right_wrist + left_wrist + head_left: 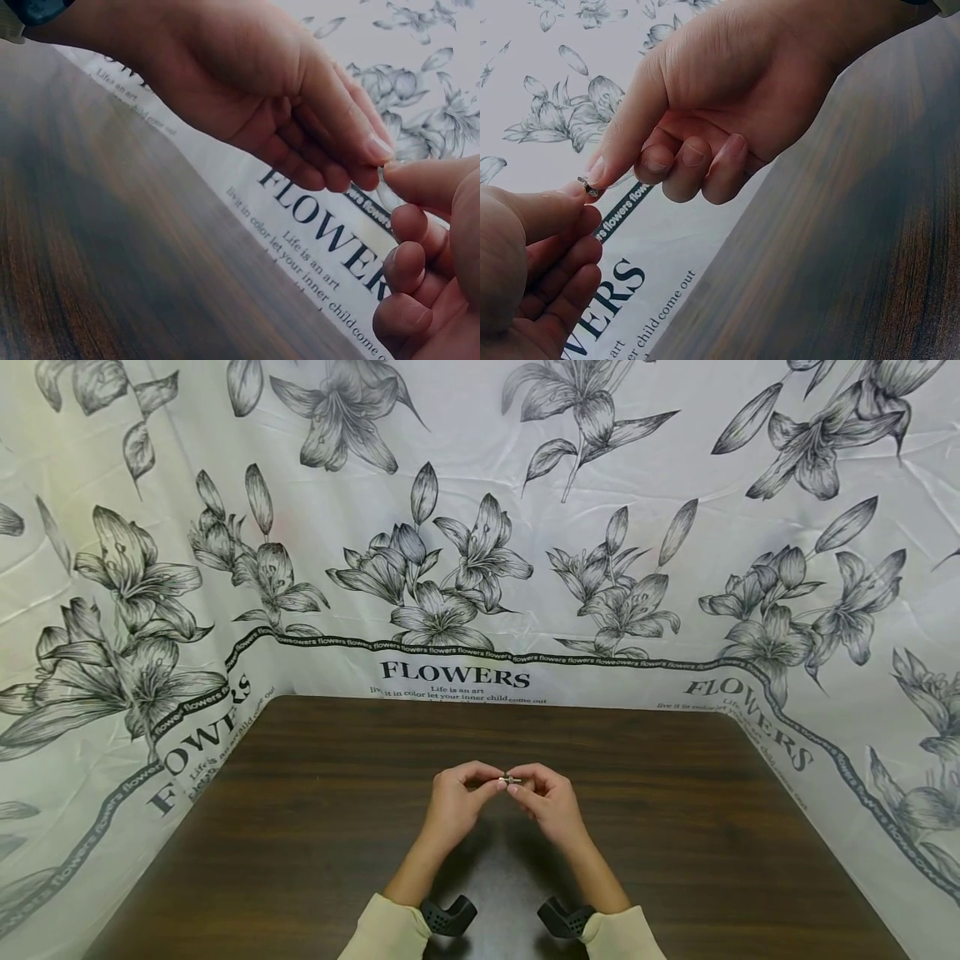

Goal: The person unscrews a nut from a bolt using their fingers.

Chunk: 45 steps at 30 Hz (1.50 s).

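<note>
A tiny silvery metal piece with a thin, pin-like end (515,780) is between the fingertips of both hands, over the middle of the table. My left hand (452,802) pinches one side of it with thumb and forefinger. From the other side, the thumb and forefinger of my right hand (553,802) grip it. In the left wrist view the metal piece (591,189) shows dark and shiny at the thumb tips; its exact kind I cannot tell. The right hand's other fingers (694,169) are curled toward its palm. Fingertips hide most of the piece in the right wrist view.
A dark brown wooden table (337,777) spreads out beneath both hands. Around its back and sides hangs a white cloth (540,568) printed with grey lilies and lettering. Black devices (450,917) sit on both wrists, beside pale sleeves (390,931).
</note>
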Tool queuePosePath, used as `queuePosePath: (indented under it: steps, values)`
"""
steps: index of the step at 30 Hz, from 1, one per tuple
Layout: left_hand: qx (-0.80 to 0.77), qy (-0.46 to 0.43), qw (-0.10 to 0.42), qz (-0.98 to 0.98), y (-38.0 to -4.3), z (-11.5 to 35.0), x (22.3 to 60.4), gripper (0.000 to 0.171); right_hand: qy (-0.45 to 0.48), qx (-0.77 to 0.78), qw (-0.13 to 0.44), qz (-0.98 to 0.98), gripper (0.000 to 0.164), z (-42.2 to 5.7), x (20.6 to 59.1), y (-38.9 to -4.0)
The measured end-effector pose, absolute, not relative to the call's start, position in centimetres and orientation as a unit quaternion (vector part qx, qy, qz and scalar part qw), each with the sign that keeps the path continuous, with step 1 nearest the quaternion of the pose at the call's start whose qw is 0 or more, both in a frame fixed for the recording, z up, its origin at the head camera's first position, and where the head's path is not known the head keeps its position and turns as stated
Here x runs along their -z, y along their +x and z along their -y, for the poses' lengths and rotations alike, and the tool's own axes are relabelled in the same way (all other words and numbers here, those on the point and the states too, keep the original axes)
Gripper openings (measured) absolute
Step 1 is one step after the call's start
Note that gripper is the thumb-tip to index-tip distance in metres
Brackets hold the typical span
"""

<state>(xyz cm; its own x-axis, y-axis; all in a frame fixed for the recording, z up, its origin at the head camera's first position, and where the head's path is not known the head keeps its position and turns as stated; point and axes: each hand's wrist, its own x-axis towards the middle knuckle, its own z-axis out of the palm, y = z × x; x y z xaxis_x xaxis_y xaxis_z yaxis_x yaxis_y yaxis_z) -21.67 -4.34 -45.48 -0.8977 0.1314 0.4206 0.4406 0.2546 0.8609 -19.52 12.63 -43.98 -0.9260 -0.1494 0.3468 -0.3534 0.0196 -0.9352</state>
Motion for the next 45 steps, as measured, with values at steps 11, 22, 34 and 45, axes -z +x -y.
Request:
queuePosePath:
  steps: [11,22,34,45]
  values:
    - [0.586,-0.187,0.133,0.777,-21.84,4.36,45.70,0.008,0.164,-0.671,0.065,0.720,0.020,-12.74,43.97,-19.51]
    - [0.586,-0.188,0.118,0.780,-21.79,4.05,45.80,0.008,0.090,-0.668,0.031,0.738,0.023,-12.89,43.64,-19.47]
    - [0.582,-0.198,0.119,0.780,-21.85,3.65,46.19,0.007,0.088,-0.657,0.004,0.749,0.041,-12.89,43.77,-19.53]
    - [0.578,-0.194,0.114,0.784,-21.83,3.66,46.10,0.007,0.094,-0.663,0.007,0.743,0.036,-12.96,43.77,-19.52]
